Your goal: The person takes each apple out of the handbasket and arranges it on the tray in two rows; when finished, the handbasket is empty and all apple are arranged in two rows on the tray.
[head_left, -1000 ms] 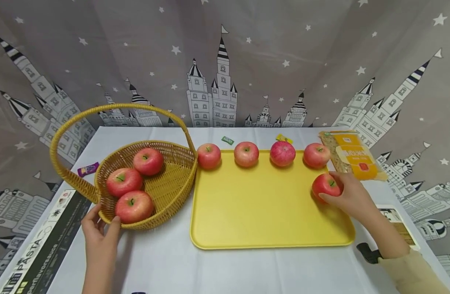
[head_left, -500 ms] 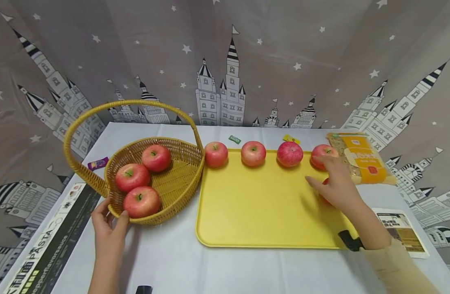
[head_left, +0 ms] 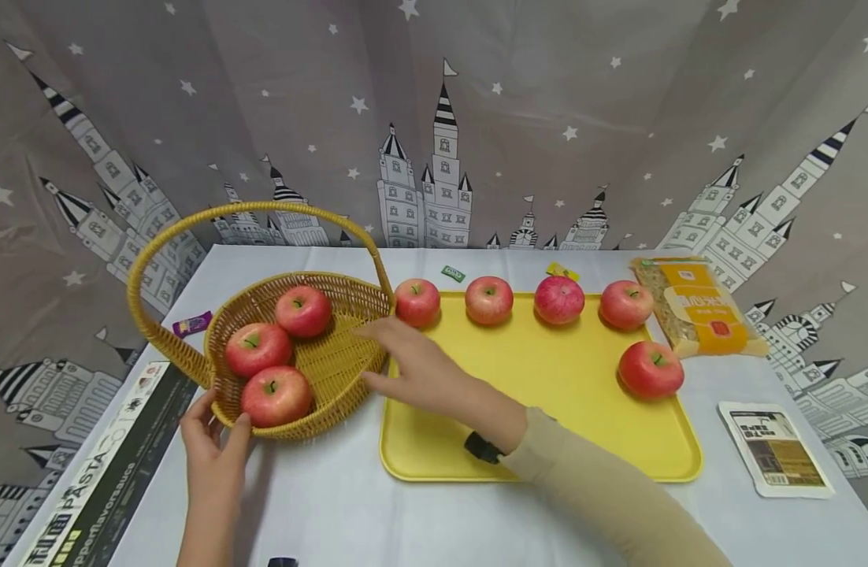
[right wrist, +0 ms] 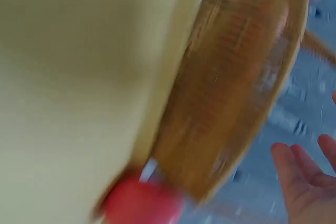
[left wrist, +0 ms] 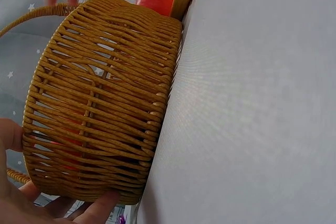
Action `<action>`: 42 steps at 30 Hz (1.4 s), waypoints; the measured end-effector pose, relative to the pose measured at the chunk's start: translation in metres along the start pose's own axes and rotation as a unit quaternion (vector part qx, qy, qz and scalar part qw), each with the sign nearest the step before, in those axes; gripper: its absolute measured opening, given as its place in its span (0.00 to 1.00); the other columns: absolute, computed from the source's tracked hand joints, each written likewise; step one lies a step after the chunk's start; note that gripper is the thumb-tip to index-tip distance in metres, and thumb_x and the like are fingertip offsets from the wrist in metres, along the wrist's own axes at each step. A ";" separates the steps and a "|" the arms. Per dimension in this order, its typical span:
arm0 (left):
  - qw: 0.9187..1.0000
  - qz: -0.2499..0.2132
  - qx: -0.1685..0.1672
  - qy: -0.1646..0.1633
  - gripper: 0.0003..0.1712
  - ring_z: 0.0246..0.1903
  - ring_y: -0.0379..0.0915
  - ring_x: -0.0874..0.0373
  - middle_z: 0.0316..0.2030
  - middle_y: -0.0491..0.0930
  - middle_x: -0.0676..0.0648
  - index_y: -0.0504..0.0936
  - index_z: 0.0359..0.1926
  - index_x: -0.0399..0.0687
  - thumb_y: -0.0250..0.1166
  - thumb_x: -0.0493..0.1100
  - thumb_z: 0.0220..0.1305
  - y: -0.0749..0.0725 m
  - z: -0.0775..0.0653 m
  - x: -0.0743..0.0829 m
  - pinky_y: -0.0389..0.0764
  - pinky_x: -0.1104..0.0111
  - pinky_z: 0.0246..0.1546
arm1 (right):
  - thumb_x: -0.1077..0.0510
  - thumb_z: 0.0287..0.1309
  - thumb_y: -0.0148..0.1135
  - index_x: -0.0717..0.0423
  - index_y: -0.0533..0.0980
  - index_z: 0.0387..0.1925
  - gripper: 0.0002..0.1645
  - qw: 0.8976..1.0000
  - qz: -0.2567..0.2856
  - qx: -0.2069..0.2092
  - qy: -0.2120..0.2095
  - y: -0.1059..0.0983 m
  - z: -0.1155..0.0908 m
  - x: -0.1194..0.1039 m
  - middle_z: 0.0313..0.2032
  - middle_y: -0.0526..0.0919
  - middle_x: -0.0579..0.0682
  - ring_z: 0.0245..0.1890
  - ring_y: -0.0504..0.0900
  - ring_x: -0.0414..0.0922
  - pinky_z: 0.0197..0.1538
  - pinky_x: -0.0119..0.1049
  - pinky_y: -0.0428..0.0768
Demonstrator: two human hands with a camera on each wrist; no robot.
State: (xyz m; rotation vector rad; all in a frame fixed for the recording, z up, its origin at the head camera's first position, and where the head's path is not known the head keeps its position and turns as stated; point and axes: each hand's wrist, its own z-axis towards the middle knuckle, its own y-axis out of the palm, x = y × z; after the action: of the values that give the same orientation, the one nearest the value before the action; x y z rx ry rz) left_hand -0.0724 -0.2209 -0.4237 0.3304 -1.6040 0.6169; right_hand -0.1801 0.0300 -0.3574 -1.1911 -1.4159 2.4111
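A wicker basket (head_left: 349, 398) with a tall arched handle stands at the left, and three red apples (head_left: 276, 396) lie in its left part. My left hand (head_left: 214, 449) grips the basket's near-left edge; in the left wrist view its thumb and fingers lie about the woven wall (left wrist: 100, 103). Over the basket's right rim hovers my right hand (head_left: 420, 370), fingers spread and holding nothing. On the yellow tray (head_left: 540, 465), a row of apples (head_left: 489, 300) runs along the far edge. One more apple (head_left: 651, 369) sits near the tray's right edge.
A yellow-labelled food bag (head_left: 699, 307) lies behind the tray's right corner. A white packet (head_left: 774, 449) is right of the tray. A long black pasta box (head_left: 101, 472) runs along the left side. Small wrapped sweets, green (head_left: 453, 273), yellow (head_left: 562, 271) and purple (head_left: 192, 324), are scattered about.
My right hand has let go of the apple at the tray's right and swung left across the tray to the basket. The left hand has stayed at the basket's edge.
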 end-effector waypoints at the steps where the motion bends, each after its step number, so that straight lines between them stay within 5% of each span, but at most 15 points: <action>1: 1.000 0.003 0.001 -0.001 0.34 0.69 0.46 0.49 0.71 0.49 0.42 0.50 0.72 0.49 0.51 0.38 0.70 0.000 0.000 0.000 0.55 0.76 0.67 | 0.51 0.60 0.63 0.50 0.65 0.68 0.35 1.000 -0.008 -0.022 -0.008 0.009 0.010 -0.008 0.62 0.69 0.47 0.62 0.66 0.41 0.64 0.30 0.65; 8: 1.000 0.002 -0.003 0.007 0.34 0.69 0.47 0.47 0.70 0.49 0.42 0.49 0.72 0.48 0.52 0.37 0.70 0.001 0.001 -0.001 0.61 0.80 0.62 | 0.42 0.60 0.61 0.43 0.64 0.69 0.37 0.988 -0.098 -0.122 -0.001 0.064 0.059 -0.046 0.60 0.68 0.43 0.58 0.69 0.36 0.60 0.26 0.68; 15: 1.000 0.010 -0.002 0.008 0.34 0.69 0.47 0.46 0.71 0.49 0.42 0.49 0.72 0.47 0.51 0.38 0.70 -0.004 -0.003 -0.001 0.62 0.84 0.58 | 0.36 0.54 0.64 0.37 0.67 0.66 0.38 0.977 -0.118 -0.171 0.049 0.090 0.084 -0.050 0.58 0.71 0.39 0.54 0.71 0.33 0.52 0.26 0.73; 22: 1.000 -0.007 -0.005 0.009 0.34 0.69 0.46 0.47 0.71 0.48 0.42 0.49 0.72 0.47 0.51 0.37 0.70 -0.002 0.000 -0.002 0.64 0.82 0.59 | 0.37 0.48 0.68 0.39 0.69 0.63 0.40 0.985 -0.122 -0.114 0.054 0.089 0.081 -0.047 0.49 0.73 0.42 0.40 0.74 0.35 0.36 0.25 0.75; 27: 1.000 0.004 -0.002 0.008 0.34 0.68 0.47 0.48 0.71 0.49 0.42 0.49 0.72 0.46 0.51 0.37 0.70 0.000 0.000 -0.004 0.63 0.84 0.57 | 0.38 0.48 0.69 0.42 0.65 0.68 0.46 0.995 -0.072 -0.056 0.031 0.060 0.061 -0.041 0.57 0.70 0.45 0.47 0.74 0.37 0.47 0.26 0.75; 35: 0.999 0.032 -0.003 0.008 0.33 0.70 0.45 0.46 0.71 0.48 0.42 0.48 0.72 0.49 0.49 0.40 0.71 0.003 0.000 -0.002 0.54 0.65 0.70 | 0.46 0.46 0.75 0.46 0.68 0.65 0.44 0.995 0.036 0.088 0.028 -0.046 -0.018 -0.012 0.57 0.72 0.42 0.53 0.71 0.37 0.52 0.31 0.77; 39: 0.999 0.036 0.001 0.012 0.33 0.70 0.47 0.46 0.71 0.49 0.42 0.48 0.72 0.47 0.49 0.39 0.71 0.003 0.000 -0.001 0.54 0.65 0.70 | 0.50 0.44 0.77 0.49 0.68 0.64 0.45 0.986 0.024 0.134 0.094 -0.082 -0.067 0.025 0.57 0.72 0.47 0.51 0.74 0.42 0.48 0.37 0.82; 42: 0.999 0.040 0.001 0.007 0.33 0.70 0.47 0.48 0.71 0.49 0.43 0.48 0.72 0.48 0.49 0.39 0.71 0.003 0.000 -0.002 0.56 0.73 0.67 | 0.48 0.44 0.77 0.50 0.66 0.65 0.46 0.976 -0.005 0.123 0.177 -0.097 -0.103 0.056 0.58 0.72 0.50 0.50 0.74 0.46 0.48 0.43 0.82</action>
State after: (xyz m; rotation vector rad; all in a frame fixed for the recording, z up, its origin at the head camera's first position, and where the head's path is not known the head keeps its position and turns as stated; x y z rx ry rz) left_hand -0.0736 -0.2191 -0.4258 0.2640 -1.6101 0.6805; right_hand -0.1770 0.1812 -0.3406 -1.4487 -0.9871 2.1446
